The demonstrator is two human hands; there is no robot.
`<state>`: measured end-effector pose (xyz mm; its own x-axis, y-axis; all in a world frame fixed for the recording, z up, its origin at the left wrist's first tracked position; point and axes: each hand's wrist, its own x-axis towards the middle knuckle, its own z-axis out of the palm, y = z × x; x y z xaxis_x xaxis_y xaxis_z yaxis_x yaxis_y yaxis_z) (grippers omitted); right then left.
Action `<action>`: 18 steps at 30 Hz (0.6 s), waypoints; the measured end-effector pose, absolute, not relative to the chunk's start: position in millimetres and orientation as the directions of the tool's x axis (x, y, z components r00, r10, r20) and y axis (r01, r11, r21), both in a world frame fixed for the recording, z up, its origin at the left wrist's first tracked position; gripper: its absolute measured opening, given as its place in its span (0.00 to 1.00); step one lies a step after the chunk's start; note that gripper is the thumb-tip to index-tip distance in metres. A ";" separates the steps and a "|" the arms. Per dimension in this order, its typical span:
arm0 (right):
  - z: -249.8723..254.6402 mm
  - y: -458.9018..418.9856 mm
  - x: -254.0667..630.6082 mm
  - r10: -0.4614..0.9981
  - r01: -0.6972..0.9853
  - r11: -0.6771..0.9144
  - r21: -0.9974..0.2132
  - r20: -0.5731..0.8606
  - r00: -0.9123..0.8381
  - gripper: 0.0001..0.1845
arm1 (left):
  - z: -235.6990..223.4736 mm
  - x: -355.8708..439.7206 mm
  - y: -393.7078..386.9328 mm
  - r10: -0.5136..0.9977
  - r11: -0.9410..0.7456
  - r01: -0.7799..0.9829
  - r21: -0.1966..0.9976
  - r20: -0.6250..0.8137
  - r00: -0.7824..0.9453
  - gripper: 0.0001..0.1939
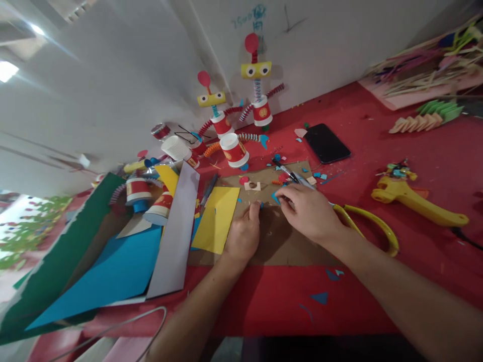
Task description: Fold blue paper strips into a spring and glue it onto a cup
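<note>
My left hand [244, 235] is closed over the brown cardboard sheet [279, 246], thumb against the curled fingers. A small blue bit [261, 205] shows at its thumb tip. Close by on the right, my right hand [311, 211] has its fingers bent into a pinch, with a blue paper piece [275, 198] at the fingertips. Beside my left hand lies a yellow paper sheet [217, 218]. Scissors with yellow handles [390, 236] lie partly under my right wrist. A pen [285, 170] rests beyond my right hand, near a pale card piece [252, 186].
Paper-cup robots [261, 111] with spring arms stand at the back wall. A black phone [327, 143] and a yellow glue gun [422, 203] lie to the right. Leftward are a blue sheet [113, 266], a white strip [175, 231] and a green box [71, 251]. Scraps are scattered about.
</note>
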<state>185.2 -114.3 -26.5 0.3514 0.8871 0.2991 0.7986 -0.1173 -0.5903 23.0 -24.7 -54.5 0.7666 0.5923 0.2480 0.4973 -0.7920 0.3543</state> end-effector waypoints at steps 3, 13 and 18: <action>-28.9 -113.0 177.1 0.918 0.806 0.135 -0.577 0.379 0.118 0.27 | -53.5 24.0 -25.2 0.563 -0.821 0.494 0.287 0.256 0.786 0.18; -39.2 -111.6 159.2 0.973 0.734 0.161 -0.659 0.231 -0.007 0.35 | -53.2 22.5 -24.5 0.437 -0.899 0.406 0.164 0.296 0.849 0.18; -37.5 -110.3 166.1 0.950 0.773 0.178 -0.608 0.312 0.026 0.33 | -52.8 23.9 -24.2 0.405 -0.911 0.406 0.069 0.336 0.850 0.18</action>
<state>166.1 -110.3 -37.5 0.0260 0.9499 0.3116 0.7734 0.1784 -0.6083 23.9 -24.2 -52.8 0.8504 0.4047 0.3362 0.4062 -0.9111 0.0693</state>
